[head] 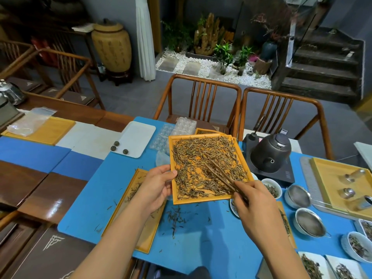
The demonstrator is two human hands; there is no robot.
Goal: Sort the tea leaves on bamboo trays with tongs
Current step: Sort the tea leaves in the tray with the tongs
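**Visitor:** Sorting in progress at the tea table. Where does the tray sit?

**Sorter:** My left hand (155,188) grips the bamboo tray (209,199) by its left edge, thumb curled over the rim, lifting it tilted above the blue mat (201,238). The tea leaves (203,158) cover nearly its whole floor.

**Visitor:** And the tongs?

**Sorter:** My right hand (255,206) pinches the wooden tongs (223,178) near their back end, fingers curled round them. Their long axis runs from my hand, at the tray's near right corner, up and leftward to the tips in the middle of the leaves. The tips look almost closed; whether they hold a leaf I cannot tell.

**Visitor:** So which way does the work lie?

**Sorter:** Ahead and left of my right fingers. That hand is the nearer one, and I judge any leaf picked must travel out over a rim, perhaps to the second tray (149,234) lying under my left wrist, with stray leaves (177,218) beside it.
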